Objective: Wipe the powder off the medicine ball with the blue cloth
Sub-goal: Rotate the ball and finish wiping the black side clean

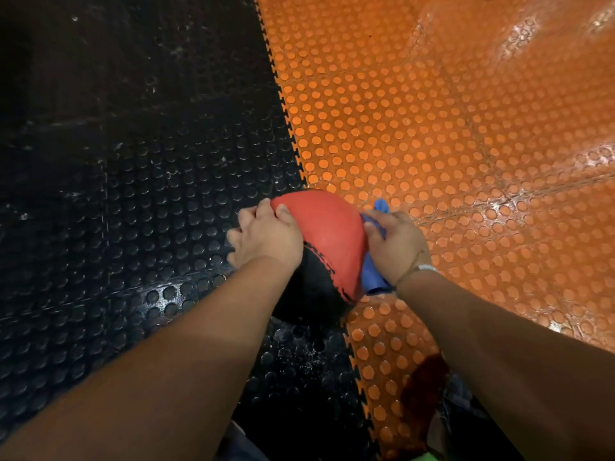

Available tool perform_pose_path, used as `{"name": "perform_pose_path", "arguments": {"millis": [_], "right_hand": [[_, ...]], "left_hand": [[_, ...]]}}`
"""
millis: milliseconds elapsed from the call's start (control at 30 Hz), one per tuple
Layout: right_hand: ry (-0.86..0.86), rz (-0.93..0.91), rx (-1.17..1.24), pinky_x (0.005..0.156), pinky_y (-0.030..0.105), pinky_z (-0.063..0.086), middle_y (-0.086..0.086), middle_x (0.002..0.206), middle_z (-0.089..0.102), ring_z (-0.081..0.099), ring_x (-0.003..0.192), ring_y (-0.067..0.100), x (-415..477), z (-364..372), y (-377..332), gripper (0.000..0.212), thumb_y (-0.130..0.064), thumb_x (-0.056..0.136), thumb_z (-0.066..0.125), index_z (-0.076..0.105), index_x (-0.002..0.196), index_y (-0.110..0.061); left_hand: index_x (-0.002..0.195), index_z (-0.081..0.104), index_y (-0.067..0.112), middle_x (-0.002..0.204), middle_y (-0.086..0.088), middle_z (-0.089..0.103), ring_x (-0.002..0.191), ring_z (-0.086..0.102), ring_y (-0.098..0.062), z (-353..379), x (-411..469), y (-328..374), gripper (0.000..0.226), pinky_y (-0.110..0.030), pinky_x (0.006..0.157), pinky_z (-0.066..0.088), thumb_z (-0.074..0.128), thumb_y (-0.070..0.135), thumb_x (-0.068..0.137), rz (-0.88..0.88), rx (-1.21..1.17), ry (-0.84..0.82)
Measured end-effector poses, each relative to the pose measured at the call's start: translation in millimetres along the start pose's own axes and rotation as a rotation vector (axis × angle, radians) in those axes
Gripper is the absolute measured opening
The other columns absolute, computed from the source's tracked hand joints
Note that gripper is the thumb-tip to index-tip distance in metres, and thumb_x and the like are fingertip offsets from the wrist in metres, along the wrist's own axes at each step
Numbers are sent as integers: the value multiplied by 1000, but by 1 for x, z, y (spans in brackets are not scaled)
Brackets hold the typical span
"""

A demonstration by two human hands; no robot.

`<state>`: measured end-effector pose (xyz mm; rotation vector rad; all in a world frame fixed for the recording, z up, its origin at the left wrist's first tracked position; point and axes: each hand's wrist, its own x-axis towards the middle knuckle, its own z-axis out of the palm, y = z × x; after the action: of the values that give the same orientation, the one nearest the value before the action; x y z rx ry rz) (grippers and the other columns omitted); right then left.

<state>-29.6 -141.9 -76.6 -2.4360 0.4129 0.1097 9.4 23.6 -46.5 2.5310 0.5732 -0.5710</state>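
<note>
The medicine ball (327,227) sits on the floor, right on the toothed seam where the black studded mat (133,194) meets the orange studded mat (432,128). Its red panel faces up and away from you and its black panel faces towards you.

Your left hand (266,237) cups the ball's upper left side, with the fingers bent over the curve and the thumb lying on the red. Your right hand (394,242) grips the blue cloth (374,277) and presses it flat against the ball's right flank. A tuft of cloth shows above the hand and a longer tail hangs below the wrist.

Treat the ball as heavy and dense. It probably won't skid under a wipe, but it is round and will roll if you push on one side alone. Brace it with the left palm opposite the cloth, so the two hands squeeze towards each other. The skin looks matte and slightly grainy, so it should grip well. Powder may cling in that texture and in the stitched seam between red and black, so press firmly there.

The cloth is soft and limp. Bunch it into the palm so the loose tail doesn't drag through the pale specks on the black mat near the ball. To reach the underside, roll the ball instead of lifting it.
</note>
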Motion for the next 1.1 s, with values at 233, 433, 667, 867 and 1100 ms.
{"name": "perform_pose_path", "arguments": {"millis": [233, 433, 667, 867, 1100], "right_hand": [[-127, -107, 247, 96, 34, 42, 2, 105, 55, 54, 105, 21, -20, -4, 11, 28, -16, 91, 56, 63, 117, -21], [38, -5, 389, 100, 37, 43, -9, 107, 55, 54, 107, 14, -25, -1, -19, 36, -21, 89, 59, 57, 125, -26], [35, -547, 16, 62, 24, 48, 5, 83, 59, 59, 67, 23, -38, 16, -33, 33, -39, 84, 52, 71, 103, -21], [-129, 205, -12, 83, 28, 43, 10, 113, 63, 57, 102, 27, -19, 3, -25, 28, -30, 94, 46, 63, 115, -21], [-81, -468, -135, 73, 33, 50, 5, 98, 66, 62, 84, 29, -48, 1, -42, 38, -32, 83, 50, 60, 118, -25]], "left_hand": [[142, 39, 27, 150, 8, 31, 139, 24, -15, -3, -19, -17, 46, -40, 115, 14, 38, 35, 97, 462, 121, 99], [142, 40, 30, 148, 11, 35, 136, 26, -14, 8, -27, -37, 60, -38, 114, 20, 21, 43, 86, 455, 115, 31], [135, 49, 35, 137, 7, 40, 127, 31, -20, 2, -21, -47, 43, -40, 107, 23, 29, 38, 97, 315, 48, 72], [144, 37, 31, 156, 11, 23, 145, 12, -13, 19, -48, -50, 59, -42, 119, 7, 16, 39, 90, 391, 61, 62], [142, 41, 33, 151, 14, 32, 141, 24, -14, 17, -47, -61, 65, -38, 116, 16, 15, 41, 83, 407, 43, 70]]}}
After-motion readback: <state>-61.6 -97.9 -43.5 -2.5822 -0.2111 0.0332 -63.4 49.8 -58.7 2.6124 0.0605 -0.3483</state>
